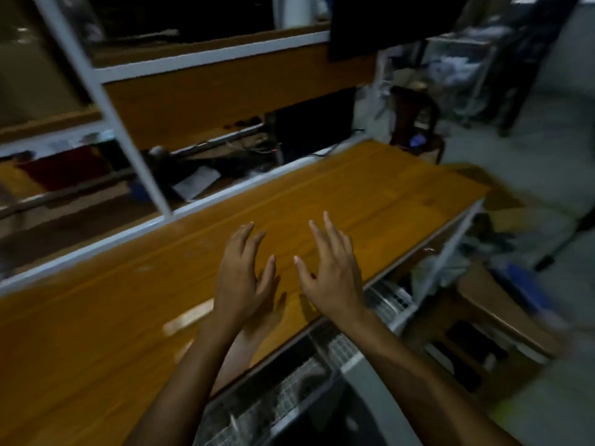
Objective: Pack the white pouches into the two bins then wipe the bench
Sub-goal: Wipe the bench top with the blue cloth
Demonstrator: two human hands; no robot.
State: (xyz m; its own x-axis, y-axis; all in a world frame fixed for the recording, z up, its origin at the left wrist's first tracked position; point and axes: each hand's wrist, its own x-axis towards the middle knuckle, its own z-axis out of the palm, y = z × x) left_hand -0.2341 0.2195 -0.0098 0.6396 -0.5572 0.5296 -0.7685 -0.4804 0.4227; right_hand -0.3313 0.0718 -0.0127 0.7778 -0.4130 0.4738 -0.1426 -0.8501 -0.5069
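Observation:
The orange wooden bench (370, 194) runs across the view from lower left to upper right. My left hand (241, 278) and my right hand (328, 268) hover side by side above its near edge, palms down, fingers spread, holding nothing. No white pouches, bins or cloth can be seen on the bench top. The picture is blurred by motion.
A white metal frame (106, 101) and an upper orange panel (225, 91) rise behind the bench. Wire racks (289, 387) sit under the near edge. A cardboard box (502, 320) and a blue item (521, 284) lie on the floor at right; a dark chair (415, 120) stands beyond.

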